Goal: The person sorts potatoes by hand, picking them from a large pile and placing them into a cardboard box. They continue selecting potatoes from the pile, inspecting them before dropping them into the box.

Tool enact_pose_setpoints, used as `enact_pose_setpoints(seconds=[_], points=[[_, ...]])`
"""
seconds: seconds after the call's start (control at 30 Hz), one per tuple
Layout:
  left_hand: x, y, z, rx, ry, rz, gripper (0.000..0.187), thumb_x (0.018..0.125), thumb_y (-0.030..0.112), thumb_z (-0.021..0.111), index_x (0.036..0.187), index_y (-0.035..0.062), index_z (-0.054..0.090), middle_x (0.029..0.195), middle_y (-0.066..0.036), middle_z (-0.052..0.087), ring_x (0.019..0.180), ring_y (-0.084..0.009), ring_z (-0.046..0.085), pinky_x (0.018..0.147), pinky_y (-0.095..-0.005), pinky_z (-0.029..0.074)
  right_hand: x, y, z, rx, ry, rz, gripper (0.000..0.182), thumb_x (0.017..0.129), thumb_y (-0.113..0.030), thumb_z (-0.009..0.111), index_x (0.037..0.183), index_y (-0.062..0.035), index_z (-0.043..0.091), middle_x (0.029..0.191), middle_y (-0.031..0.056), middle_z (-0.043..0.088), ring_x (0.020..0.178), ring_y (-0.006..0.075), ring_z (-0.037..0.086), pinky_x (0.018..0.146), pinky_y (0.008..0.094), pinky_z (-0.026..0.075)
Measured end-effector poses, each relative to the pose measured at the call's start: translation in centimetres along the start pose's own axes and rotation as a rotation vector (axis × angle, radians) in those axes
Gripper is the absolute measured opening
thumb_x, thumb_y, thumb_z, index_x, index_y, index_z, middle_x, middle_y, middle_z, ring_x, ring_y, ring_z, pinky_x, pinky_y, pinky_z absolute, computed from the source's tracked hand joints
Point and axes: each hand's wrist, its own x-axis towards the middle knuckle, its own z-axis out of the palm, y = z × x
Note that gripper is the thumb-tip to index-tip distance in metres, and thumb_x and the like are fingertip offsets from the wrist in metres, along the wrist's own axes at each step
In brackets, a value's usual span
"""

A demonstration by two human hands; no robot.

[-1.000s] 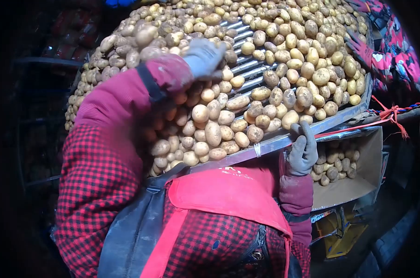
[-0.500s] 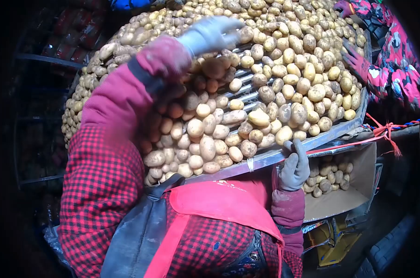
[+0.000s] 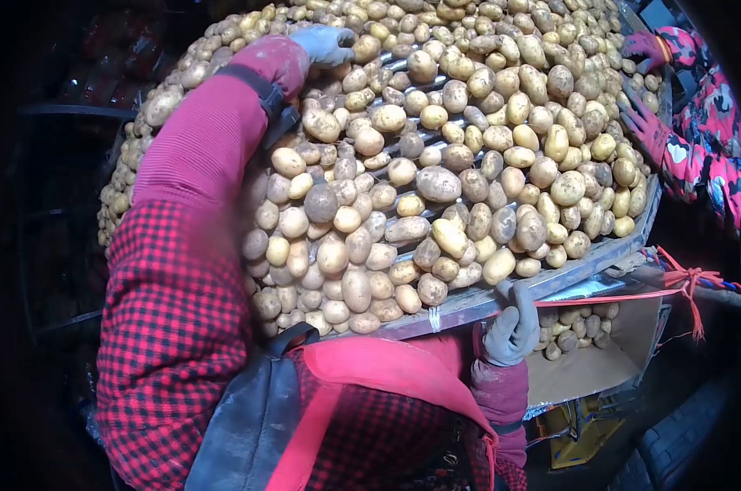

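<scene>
A wide heap of potatoes [image 3: 355, 290] lies on a slatted metal sorting table [image 3: 436, 123], whose bars show through gaps in the middle. My left hand [image 3: 325, 43], in a pale grey glove, reaches to the far side of the heap. Its fingers bend down around potatoes there, and the fingertips are partly hidden. Low on the near side, my right hand [image 3: 513, 327], also gloved, has its fingers bent against the table's metal rim [image 3: 542, 286]. The loose potatoes just beyond that rim are apart from it.
Below the rim at right stands an open cardboard box [image 3: 587, 368] with several potatoes inside. A red cord [image 3: 608, 297] runs along the rim to a knot. At the far right, another person's gloved hands [image 3: 647, 123] rest by the heap. A yellow object [image 3: 583, 438] sits underneath.
My left hand has moved left and away from me, its spread fingers now bent. Potatoes have shifted over the slats, covering more of them. My right hand stays at the rim.
</scene>
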Motion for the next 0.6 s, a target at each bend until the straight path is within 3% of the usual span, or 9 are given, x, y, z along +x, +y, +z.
enact_pose_setpoints(seconds=[0.07,0.13,0.27,0.5,0.6], points=[[0.0,0.8,-1.2,-0.093,-0.069,0.003,0.048,0.091,0.048,0.067,0.129,0.0193,0.067,0.119,-0.015,0.073,0.113,-0.035,0.068,0.098,-0.0469,0.052,-0.1,0.0,0.1,0.017,0.011,0.005,0.034,0.109,-0.018,0.049,0.136,0.0021,0.056,0.103,0.0213,0.074,0.084,0.0317,0.074,0.073,0.0392,0.06],[0.0,2.4,-2.4,0.003,-0.181,-0.017,0.048,0.087,0.047,0.071,0.125,0.0181,0.07,0.117,-0.014,0.073,0.111,-0.034,0.069,0.096,-0.0455,0.053,0.1,-0.1,0.2,0.03,0.028,0.003,0.034,0.109,-0.018,0.049,0.136,0.002,0.056,0.103,0.0212,0.074,0.084,0.0316,0.074,0.073,0.039,0.06],[1.4,4.6,0.1,0.074,-0.178,-0.06,0.046,0.082,0.042,0.073,0.121,0.0174,0.071,0.116,-0.013,0.074,0.109,-0.0333,0.069,0.093,-0.0446,0.054,0.3,0.0,0.3,-0.016,0.04,-0.054,0.033,0.109,-0.016,0.049,0.135,0.003,0.057,0.104,0.0209,0.074,0.084,0.0306,0.074,0.073,0.0383,0.06],[-3.2,8.7,-1.9,0.052,-0.084,0.018,0.025,0.084,0.019,0.066,0.106,0.0222,0.078,0.113,-0.01,0.076,0.107,-0.0316,0.071,0.091,-0.0441,0.056,-0.1,0.3,0.4,0.046,0.048,-0.063,0.034,0.109,-0.015,0.05,0.136,0.0044,0.057,0.107,0.0217,0.074,0.09,0.0301,0.075,0.076,0.0373,0.061],[-5.9,9.4,0.9,0.166,-0.054,0.062,0.03,0.089,0.025,0.063,0.117,0.0242,0.074,0.111,-0.014,0.074,0.104,-0.0332,0.071,0.089,-0.0446,0.056,-0.2,0.2,0.3,0.092,0.045,-0.039,0.036,0.109,-0.015,0.051,0.138,0.0051,0.055,0.111,0.0221,0.073,0.094,0.0295,0.075,0.079,0.0374,0.062]])
